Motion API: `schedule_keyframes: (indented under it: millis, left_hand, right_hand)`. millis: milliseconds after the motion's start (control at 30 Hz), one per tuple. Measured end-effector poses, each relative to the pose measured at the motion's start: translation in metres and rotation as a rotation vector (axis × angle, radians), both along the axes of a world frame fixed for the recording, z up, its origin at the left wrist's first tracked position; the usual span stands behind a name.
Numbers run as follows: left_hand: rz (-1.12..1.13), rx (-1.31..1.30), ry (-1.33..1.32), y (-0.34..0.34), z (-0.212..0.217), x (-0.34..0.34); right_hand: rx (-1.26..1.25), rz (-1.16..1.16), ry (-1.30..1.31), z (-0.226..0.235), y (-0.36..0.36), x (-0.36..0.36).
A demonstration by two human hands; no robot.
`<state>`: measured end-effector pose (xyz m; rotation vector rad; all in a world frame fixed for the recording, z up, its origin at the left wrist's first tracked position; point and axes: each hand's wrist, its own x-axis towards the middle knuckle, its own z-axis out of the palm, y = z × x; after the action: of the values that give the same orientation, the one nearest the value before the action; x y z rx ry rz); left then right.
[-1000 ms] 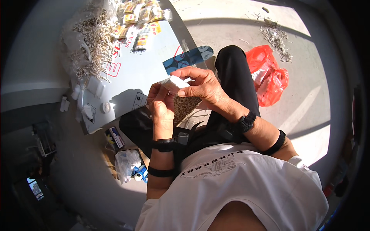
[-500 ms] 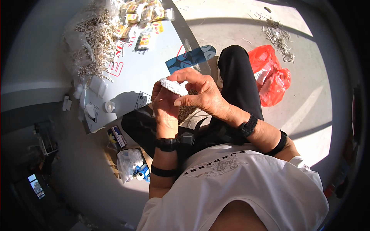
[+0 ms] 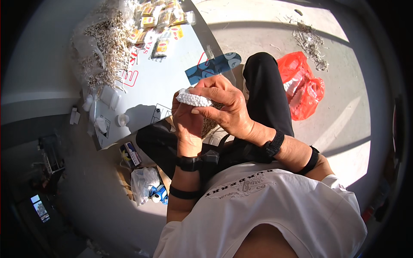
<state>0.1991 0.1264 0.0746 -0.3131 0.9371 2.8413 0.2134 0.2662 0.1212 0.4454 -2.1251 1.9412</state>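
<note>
A bundle of cotton swabs is held between my two hands, its packed white tips facing me in an oval. My left hand is closed round its left end and underside. From the right, my right hand pinches it, thumb below and fingers across the top. The sticks are mostly hidden behind the tips and fingers. Below my right hand a speckled brown mass shows in part; I cannot tell what it is.
On the table lie a heap of loose cotton swabs, several filled packs, a small white cup and a blue strip. A red plastic bag and scattered swabs are on the floor; a cardboard box stands below.
The bundle has turned so its white tips face me more fully. My right fingers have closed in from a wider spread to grip it, and both hands moved slightly.
</note>
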Motion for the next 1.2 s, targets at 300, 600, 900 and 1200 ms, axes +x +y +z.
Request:
schedule_keyframes:
  millis: [300, 600, 900, 1200]
  left_hand:
    - [-0.05, 0.042, 0.061, 0.0, -0.002, -0.001]
    - [-0.12, 0.069, 0.158, 0.004, -0.006, -0.003]
    - [-0.112, 0.078, 0.09, 0.007, -0.01, -0.002]
    - [-0.143, 0.063, 0.101, 0.007, -0.008, -0.002]
  right_hand:
    - [0.041, -0.064, 0.066, 0.002, 0.001, -0.001]
    - [0.052, -0.154, 0.173, 0.007, 0.004, -0.004]
    - [0.049, -0.189, 0.159, 0.009, 0.007, -0.005]
    - [0.031, -0.18, 0.16, 0.011, 0.009, -0.006]
